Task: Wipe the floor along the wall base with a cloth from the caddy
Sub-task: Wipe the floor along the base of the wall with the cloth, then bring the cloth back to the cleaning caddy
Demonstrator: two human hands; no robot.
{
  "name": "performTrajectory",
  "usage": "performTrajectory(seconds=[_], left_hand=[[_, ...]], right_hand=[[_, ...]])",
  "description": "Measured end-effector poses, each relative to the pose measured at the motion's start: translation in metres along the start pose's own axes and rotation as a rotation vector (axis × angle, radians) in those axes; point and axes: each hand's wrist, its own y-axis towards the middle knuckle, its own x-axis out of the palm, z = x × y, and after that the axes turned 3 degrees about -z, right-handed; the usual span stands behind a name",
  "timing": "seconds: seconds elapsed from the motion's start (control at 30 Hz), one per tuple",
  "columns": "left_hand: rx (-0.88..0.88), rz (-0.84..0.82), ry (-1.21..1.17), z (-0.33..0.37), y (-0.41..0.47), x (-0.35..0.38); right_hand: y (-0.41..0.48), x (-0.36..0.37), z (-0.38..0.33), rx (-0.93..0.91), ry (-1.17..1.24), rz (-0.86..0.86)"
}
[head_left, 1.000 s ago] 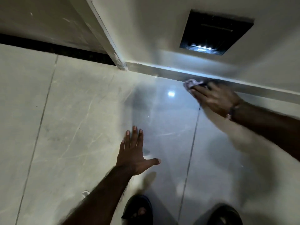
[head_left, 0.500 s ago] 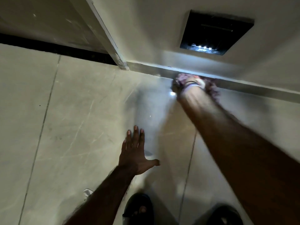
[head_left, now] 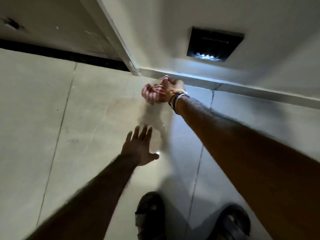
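Note:
My right hand [head_left: 174, 84] grips a red-and-white striped cloth [head_left: 152, 94] and presses it against the floor right at the pale wall base [head_left: 242, 86], a little right of the door frame corner. Bracelets circle that wrist. The cloth bunches out to the left of the hand. My left hand [head_left: 140, 147] lies flat on the glossy floor tile [head_left: 86, 118] nearer to me, fingers spread, holding nothing. No caddy is in view.
A white door frame [head_left: 121, 44] meets the skirting at the corner, with a dark threshold strip [head_left: 60, 53] to its left. A black recessed wall light [head_left: 214, 43] glows above the skirting. My two sandalled feet [head_left: 149, 215] stand at the bottom.
My right hand has swept the cloth leftward along the wall base toward the door frame corner, the arm now stretched straight out. My left hand stays planted on the floor.

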Motion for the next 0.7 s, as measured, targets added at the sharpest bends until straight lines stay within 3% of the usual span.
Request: performTrajectory(seconds=[0.03, 0.1, 0.33, 0.7], left_hand=[[0.001, 0.039, 0.015, 0.001, -0.007, -0.01], [0.013, 0.115, 0.036, 0.01, -0.024, -0.031], [0.16, 0.297, 0.134, 0.106, -0.087, -0.099], [0.71, 0.194, 0.373, 0.372, -0.205, -0.111]], right_hand=[[0.035, -0.009, 0.023, -0.035, -0.058, 0.113], [0.004, -0.037, 0.013, -0.078, -0.179, 0.117], [-0.112, -0.148, -0.007, -0.154, -0.19, 0.284], [-0.38, -0.355, 0.041, -0.123, 0.284, 0.745]])
